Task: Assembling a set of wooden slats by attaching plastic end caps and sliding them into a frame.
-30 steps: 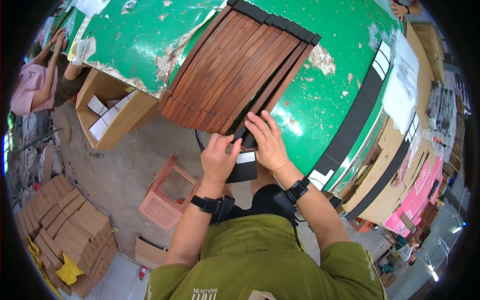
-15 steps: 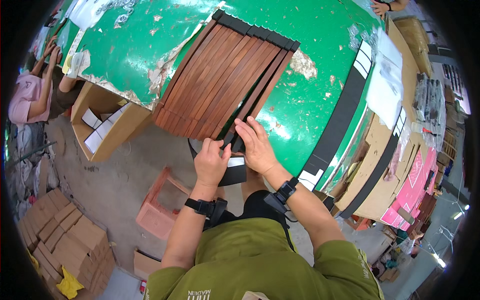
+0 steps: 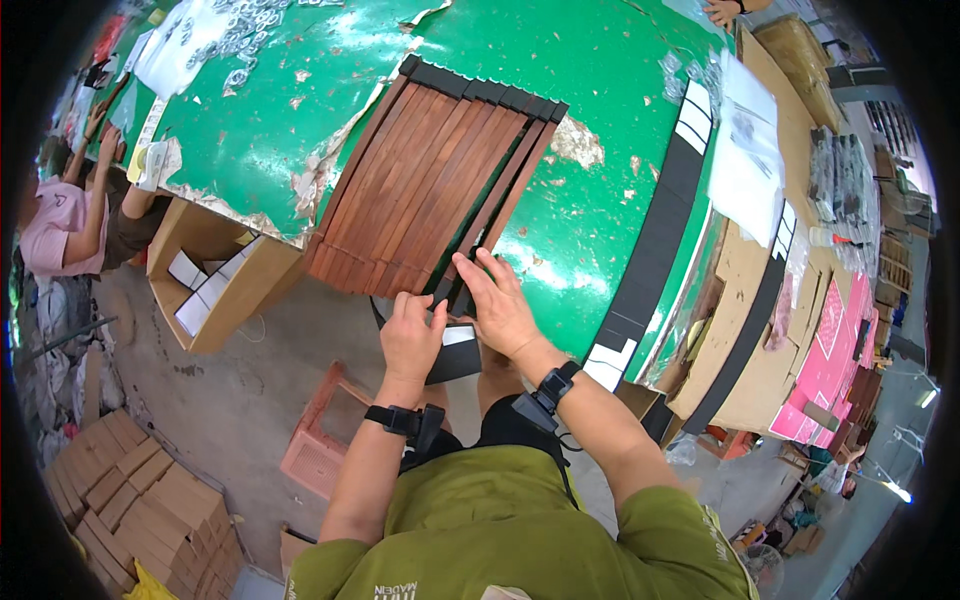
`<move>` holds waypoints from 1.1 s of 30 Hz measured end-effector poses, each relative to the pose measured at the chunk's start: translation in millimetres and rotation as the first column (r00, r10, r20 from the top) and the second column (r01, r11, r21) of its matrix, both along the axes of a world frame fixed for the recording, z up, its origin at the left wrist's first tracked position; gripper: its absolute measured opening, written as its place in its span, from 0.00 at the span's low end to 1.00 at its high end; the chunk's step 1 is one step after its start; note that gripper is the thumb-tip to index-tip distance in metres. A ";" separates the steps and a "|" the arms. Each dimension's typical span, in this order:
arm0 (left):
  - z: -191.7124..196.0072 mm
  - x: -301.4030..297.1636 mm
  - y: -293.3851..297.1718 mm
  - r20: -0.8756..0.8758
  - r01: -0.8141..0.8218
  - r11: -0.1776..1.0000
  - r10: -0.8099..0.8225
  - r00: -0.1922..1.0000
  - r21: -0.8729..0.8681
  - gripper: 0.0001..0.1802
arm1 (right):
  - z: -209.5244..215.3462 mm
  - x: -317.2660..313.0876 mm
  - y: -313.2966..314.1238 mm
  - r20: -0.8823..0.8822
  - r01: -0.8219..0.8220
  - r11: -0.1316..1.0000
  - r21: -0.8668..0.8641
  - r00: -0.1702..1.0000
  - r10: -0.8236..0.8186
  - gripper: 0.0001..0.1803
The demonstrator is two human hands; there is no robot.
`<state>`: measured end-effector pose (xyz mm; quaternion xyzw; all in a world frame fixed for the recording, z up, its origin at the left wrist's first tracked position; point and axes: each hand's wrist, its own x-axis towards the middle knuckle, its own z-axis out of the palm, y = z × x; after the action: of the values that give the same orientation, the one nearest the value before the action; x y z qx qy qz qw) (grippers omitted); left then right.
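Several brown wooden slats (image 3: 430,175) lie side by side on the green table (image 3: 600,200), with black caps (image 3: 480,88) on their far ends. Both my hands work at the near end of the rightmost slats. My left hand (image 3: 412,338) is curled around a black piece with a white patch (image 3: 458,352), held just below the table edge. My right hand (image 3: 497,305) grips the near end of a dark slat (image 3: 500,215), its fingers laid over the tip. Both wrists wear black bands.
Long black strips (image 3: 665,225) run along the table's right edge, beside cardboard sheets (image 3: 745,300). Below the table stand an open cardboard box (image 3: 215,285) and a pink stool (image 3: 320,445). Small boxes (image 3: 110,500) are stacked at lower left. A person in pink (image 3: 60,215) sits at left.
Both hands have stayed at the near ends of the slats with small finger shifts. The head view has tilted, so the table sits slightly differently in the picture.
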<state>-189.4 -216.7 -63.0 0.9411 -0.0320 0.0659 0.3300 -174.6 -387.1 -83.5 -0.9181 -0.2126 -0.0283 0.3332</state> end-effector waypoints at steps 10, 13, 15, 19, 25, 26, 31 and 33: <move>5.6 3.1 8.2 0.027 0.037 0.999 -0.037 0.999 0.001 0.11 | 3.1 2.6 3.6 0.014 0.015 0.998 -0.056 1.000 -0.014 0.49; 5.6 1.4 7.5 0.048 0.041 0.999 -0.040 0.998 -0.030 0.12 | 0.8 1.3 5.8 0.051 0.030 0.998 -0.057 0.998 -0.027 0.47; 5.2 1.8 6.0 0.038 0.030 0.999 -0.029 0.999 -0.040 0.12 | -0.1 1.3 5.3 0.044 0.028 0.998 -0.061 0.999 -0.025 0.45; 2.5 2.9 5.6 0.026 -0.001 0.999 0.002 1.000 -0.040 0.12 | -0.6 2.4 6.9 0.057 0.028 0.998 -0.055 0.998 -0.024 0.43; -1.1 5.0 2.6 0.054 0.001 1.000 0.001 0.999 -0.031 0.11 | -1.1 5.0 3.4 0.074 0.026 0.997 -0.077 0.997 -0.020 0.44; -0.5 4.2 2.8 0.050 -0.001 1.000 0.002 0.999 -0.029 0.11 | 0.5 3.7 3.4 0.070 0.023 0.997 -0.075 0.997 -0.018 0.44; 0.0 2.3 2.5 -0.008 -0.029 1.000 0.029 1.000 0.004 0.11 | 0.2 2.9 3.7 0.044 -0.033 0.983 -0.181 0.998 0.042 0.41; -3.8 3.6 3.3 0.001 -0.027 0.999 0.027 1.000 0.029 0.11 | -2.7 4.5 4.2 0.041 -0.033 0.975 -0.220 0.998 0.043 0.39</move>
<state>-185.8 -213.4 -66.8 0.9461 -0.0202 0.0701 0.3156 -170.1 -382.8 -86.2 -0.9441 -0.2397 -0.0193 0.2257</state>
